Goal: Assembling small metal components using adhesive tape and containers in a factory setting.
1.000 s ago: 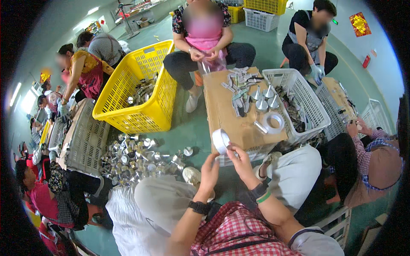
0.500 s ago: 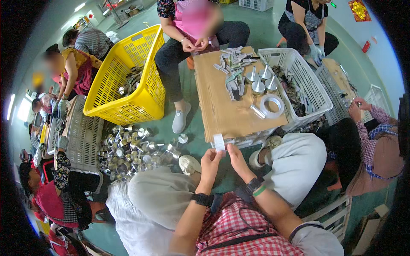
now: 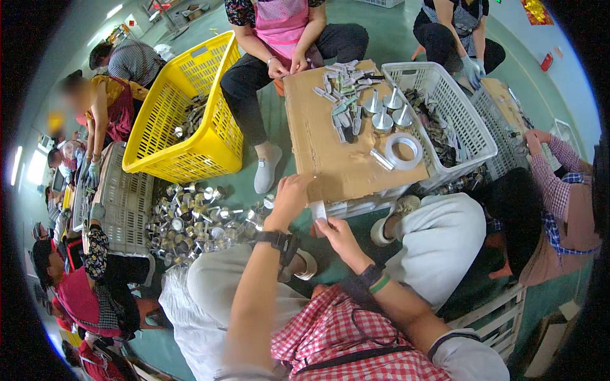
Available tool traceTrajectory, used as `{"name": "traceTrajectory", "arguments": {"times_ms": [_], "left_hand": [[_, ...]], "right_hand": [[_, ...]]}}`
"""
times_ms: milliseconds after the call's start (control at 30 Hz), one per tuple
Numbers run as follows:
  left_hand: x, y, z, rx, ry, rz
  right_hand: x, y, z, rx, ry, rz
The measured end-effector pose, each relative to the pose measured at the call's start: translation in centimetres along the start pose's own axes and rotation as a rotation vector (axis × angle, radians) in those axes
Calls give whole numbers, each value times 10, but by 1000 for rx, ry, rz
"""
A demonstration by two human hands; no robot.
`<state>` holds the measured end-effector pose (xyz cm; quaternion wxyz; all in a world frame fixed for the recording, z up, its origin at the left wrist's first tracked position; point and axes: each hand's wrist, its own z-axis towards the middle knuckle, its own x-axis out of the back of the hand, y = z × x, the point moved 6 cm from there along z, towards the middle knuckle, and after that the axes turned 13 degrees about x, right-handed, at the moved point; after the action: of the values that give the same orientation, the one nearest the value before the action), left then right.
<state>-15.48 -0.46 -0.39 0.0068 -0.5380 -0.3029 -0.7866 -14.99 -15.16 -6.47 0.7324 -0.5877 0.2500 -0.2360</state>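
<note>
Between my hands, at the near edge of a cardboard sheet (image 3: 337,168), is a small flat white piece (image 3: 318,210), perhaps a label or bag. My right hand (image 3: 340,239) pinches its lower end between thumb and fingers. Just above and left of it, my left hand (image 3: 292,198) is closed with fingers curled; whatever its fingertips hold is hidden. On the cardboard lie a roll of clear tape (image 3: 405,151), a short shiny cylinder (image 3: 381,159), several metal discs with upright stems (image 3: 382,120), and a pile of small grey, white and greenish handle-shaped pieces (image 3: 348,95).
A yellow basket (image 3: 184,155) stands left, above a floor heap of shiny metal parts (image 3: 197,219). A white basket (image 3: 473,149) full of dark pieces adjoins the cardboard's right side. A person in a pink apron (image 3: 279,28) sits opposite; other people work on both sides.
My left hand has moved up and left, away from the right one, and turned over near the cardboard edge. The right hand and white piece have shifted slightly down and left.
</note>
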Motion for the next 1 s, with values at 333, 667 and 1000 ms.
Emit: {"name": "traceTrajectory", "arguments": {"times_ms": [333, 667, 1000], "left_hand": [[-29, -9, -1, 44, -66, 98], [-17, 18, -27, 268, -9, -298], [-74, -45, -89, 827, 115, -943]], "right_hand": [[4, 23, -73, -314, -240, 52], [13, 55, -69, -264, -139, -264], [10, 77, -61, -222, -115, -307]]}}
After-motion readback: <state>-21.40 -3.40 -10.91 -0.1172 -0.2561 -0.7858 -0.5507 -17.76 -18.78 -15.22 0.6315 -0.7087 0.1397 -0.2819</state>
